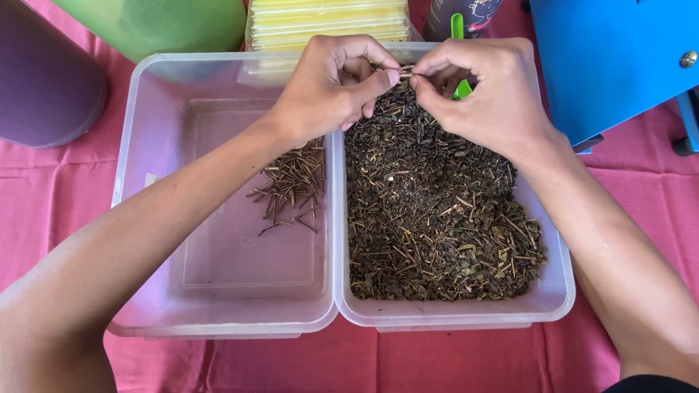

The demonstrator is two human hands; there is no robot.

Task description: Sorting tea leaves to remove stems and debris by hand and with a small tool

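Two clear plastic tubs sit side by side on a pink cloth. The right tub (561, 291) is full of dark dried tea leaves and stems (437, 218). In the left tub (138, 145) lies only a small pile of brown stems (291, 185) near its right wall. Above the far end of the right tub, my left hand (328, 87) and my right hand (480, 94) meet. Their fingertips pinch a few thin stems (405, 70) between them.
A purple container (44, 80) stands at the far left and a green one (160, 22) behind the left tub. A stack of yellow packets (328, 18) and a green scoop (459, 33) lie at the back. A blue box (611, 58) fills the back right.
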